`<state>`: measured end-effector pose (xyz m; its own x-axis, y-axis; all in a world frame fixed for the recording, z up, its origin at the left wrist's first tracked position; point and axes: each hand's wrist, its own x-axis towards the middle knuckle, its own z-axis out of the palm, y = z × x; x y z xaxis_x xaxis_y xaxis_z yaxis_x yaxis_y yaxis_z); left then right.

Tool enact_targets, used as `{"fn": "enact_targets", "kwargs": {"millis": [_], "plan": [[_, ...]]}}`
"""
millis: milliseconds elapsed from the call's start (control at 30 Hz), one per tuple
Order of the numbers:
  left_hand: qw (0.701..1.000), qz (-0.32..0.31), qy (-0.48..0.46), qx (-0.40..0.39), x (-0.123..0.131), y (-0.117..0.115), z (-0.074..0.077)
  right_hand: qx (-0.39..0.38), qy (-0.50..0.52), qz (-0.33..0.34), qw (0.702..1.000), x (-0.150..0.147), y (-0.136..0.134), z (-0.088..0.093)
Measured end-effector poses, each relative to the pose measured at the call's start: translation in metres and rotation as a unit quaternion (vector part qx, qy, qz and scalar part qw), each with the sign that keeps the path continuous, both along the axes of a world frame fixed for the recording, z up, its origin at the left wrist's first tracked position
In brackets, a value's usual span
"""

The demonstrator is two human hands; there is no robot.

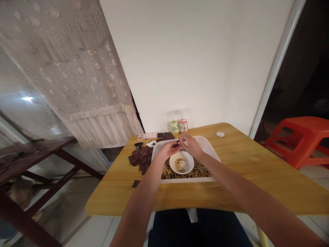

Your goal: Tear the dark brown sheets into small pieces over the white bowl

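Left hand [167, 151]: grip clenched on dark brown square [176, 145]
Right hand [191, 145]: grip clenched on same square
Below hands: white bowl [189, 165], white tray [205, 145], desk [244, 164]

The dark piece [176, 145] between the fingers [171, 147] seems too small to identify.

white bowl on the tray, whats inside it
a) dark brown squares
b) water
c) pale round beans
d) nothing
C, the white bowl holds a small heap of pale round beans at its centre.
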<state>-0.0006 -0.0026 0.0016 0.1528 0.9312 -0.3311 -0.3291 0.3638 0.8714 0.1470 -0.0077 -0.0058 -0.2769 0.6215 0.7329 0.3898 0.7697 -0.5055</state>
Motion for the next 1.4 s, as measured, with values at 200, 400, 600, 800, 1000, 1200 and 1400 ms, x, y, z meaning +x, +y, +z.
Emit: {"fn": "enact_targets", "kwargs": {"millis": [200,400,600,800,1000,1200,1400], "plan": [[1.000,-0.011,0.014,0.006,0.002,-0.001,0.001,0.008,-0.013,-0.013,1.000,0.002,0.006,-0.003],[1.000,-0.009,0.016,0.004,0.002,-0.001,0.000,0.006,-0.024,-0.020,0.999,0.002,0.006,-0.003],[1.000,-0.017,0.013,0.009,0.001,0.002,-0.003,0.007,-0.024,-0.018,1.000,0.001,0.005,-0.004],[1.000,-0.013,0.006,0.009,0.001,0.000,-0.002,0.005,-0.020,-0.037,0.999,0.004,0.008,-0.004],[1.000,-0.007,0.016,-0.007,0.003,-0.003,0.003,-0.003,-0.013,-0.042,0.999,0.005,0.008,-0.004],[1.000,-0.012,0.022,-0.008,0.002,-0.002,0.002,-0.004,-0.015,-0.040,0.999,0.005,0.008,-0.003],[1.000,-0.022,0.020,0.003,0.001,-0.002,0.001,0.015,-0.005,-0.061,0.998,0.008,0.012,-0.003]]}}
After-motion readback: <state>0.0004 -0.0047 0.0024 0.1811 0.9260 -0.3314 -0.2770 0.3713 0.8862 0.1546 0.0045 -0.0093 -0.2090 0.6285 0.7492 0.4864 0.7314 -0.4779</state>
